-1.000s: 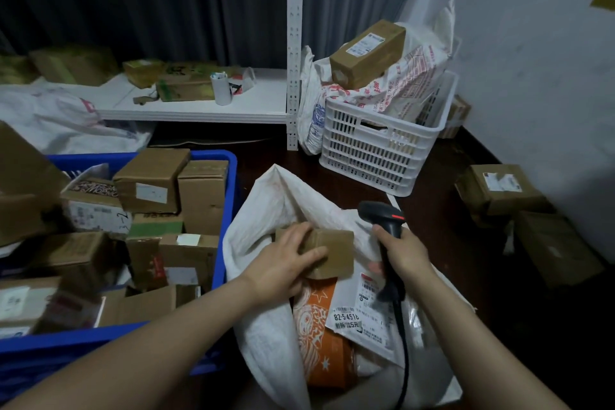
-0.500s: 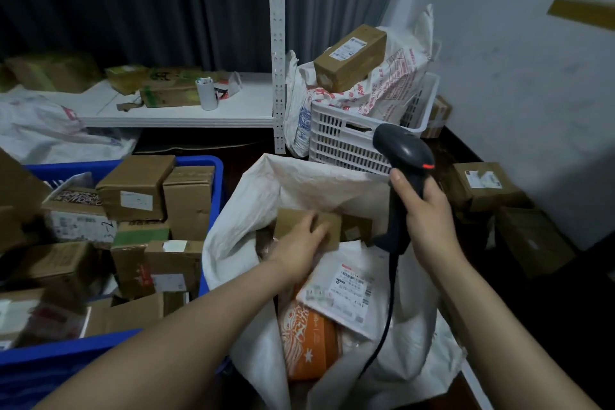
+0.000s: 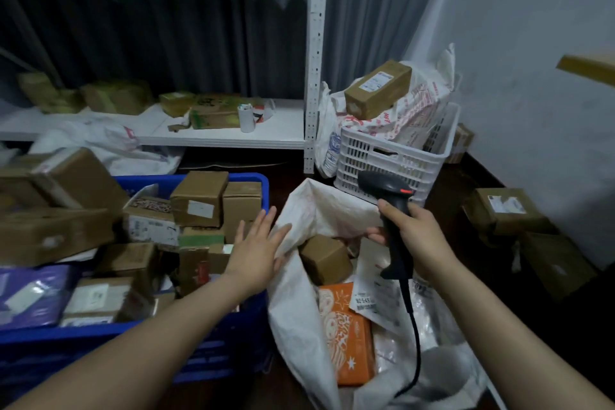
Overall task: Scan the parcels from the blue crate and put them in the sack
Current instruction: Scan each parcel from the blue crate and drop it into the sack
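- Now the left hand (image 3: 256,251) is spread flat with its fingers apart and holds nothing; it hovers over the gap between the blue crate (image 3: 139,329) and the white sack (image 3: 299,309), its fingertips at the sack's near edge.
- Meanwhile the right hand (image 3: 416,236) is wrapped around the grip of a black barcode scanner (image 3: 391,210), whose head points left over the sack's mouth and whose cable hangs down into the sack.
- Inside the open sack lie a small brown box (image 3: 324,258), an orange printed package (image 3: 346,333) and a white mailer with a label (image 3: 379,296).
- Brown cardboard parcels (image 3: 199,198) are piled in the crate, with a purple mailer (image 3: 31,294) at its near left.
- Behind the sack stands a white slatted basket (image 3: 382,160) with a long brown carton (image 3: 377,88) lying on top of the bags in it.
- More cartons sit on the white shelf (image 3: 213,136) and on the floor at the right.
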